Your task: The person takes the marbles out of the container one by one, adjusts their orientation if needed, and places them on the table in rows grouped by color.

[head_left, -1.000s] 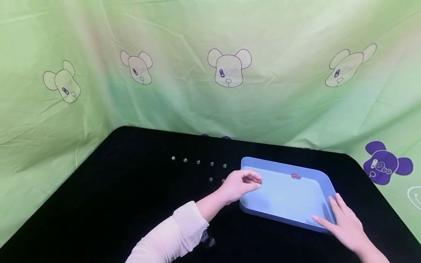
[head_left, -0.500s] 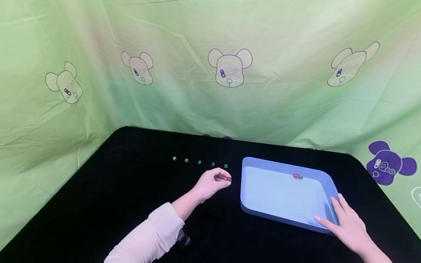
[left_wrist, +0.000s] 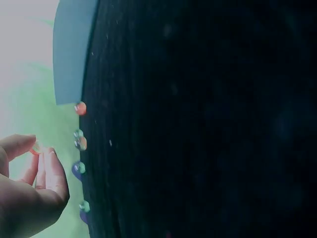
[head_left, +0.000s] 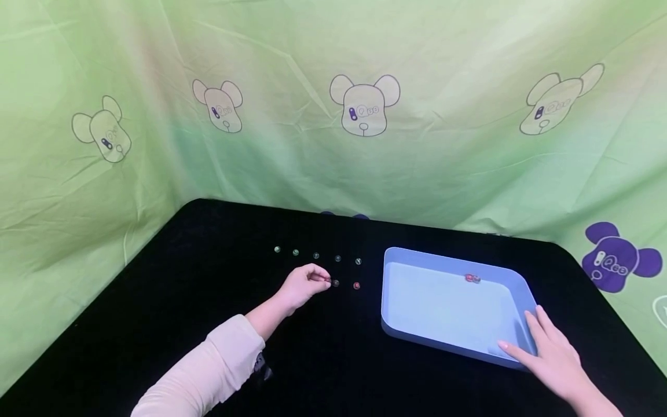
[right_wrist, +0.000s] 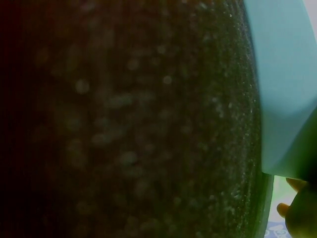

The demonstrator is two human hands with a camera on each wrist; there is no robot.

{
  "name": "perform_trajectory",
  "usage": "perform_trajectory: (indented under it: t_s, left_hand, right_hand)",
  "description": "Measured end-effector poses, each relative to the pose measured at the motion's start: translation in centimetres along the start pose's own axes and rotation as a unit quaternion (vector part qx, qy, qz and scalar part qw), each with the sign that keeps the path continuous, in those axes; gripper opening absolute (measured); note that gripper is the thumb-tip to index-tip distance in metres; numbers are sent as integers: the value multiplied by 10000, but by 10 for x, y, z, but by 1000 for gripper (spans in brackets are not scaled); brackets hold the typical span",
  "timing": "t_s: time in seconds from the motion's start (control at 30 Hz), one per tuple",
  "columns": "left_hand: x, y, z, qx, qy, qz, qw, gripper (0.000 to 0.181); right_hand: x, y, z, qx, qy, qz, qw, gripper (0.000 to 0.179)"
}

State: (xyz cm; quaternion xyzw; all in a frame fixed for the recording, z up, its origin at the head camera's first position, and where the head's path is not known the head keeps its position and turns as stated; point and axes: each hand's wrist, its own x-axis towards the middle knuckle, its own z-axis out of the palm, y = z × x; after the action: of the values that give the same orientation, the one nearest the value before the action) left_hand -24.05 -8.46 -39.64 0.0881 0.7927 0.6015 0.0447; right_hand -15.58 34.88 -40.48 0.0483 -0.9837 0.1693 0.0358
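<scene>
My left hand (head_left: pixel 298 288) pinches a small reddish glass marble (left_wrist: pixel 34 148) between thumb and fingertips, low over the black table. Just right of those fingertips sit a dark marble (head_left: pixel 336 283) and a red marble (head_left: pixel 356 285). Behind them runs a row of several greenish marbles (head_left: pixel 316 255). My right hand (head_left: pixel 553 358) rests at the near right corner of a blue tray (head_left: pixel 443 346), its fingers extended on the rim. Inside the tray, reddish marbles (head_left: pixel 472 278) lie together by the far wall.
The black table (head_left: pixel 156 324) has rounded far corners. A green cloth (head_left: pixel 281 156) printed with bear heads hangs behind it and along the sides. The tray's raised walls stand to the right of the marbles.
My left hand has moved left, from over the tray's left side to the second row, still pinching a marble. The right hand and tray have stayed in place.
</scene>
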Motion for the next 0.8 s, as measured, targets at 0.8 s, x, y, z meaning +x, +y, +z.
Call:
perform_trajectory:
  t_s: [0.8]
  left_hand:
    - [15,-13,-18,1395,571,-430,9876,7]
  right_hand:
    - [2,0,1,1,90,-86,9999,81]
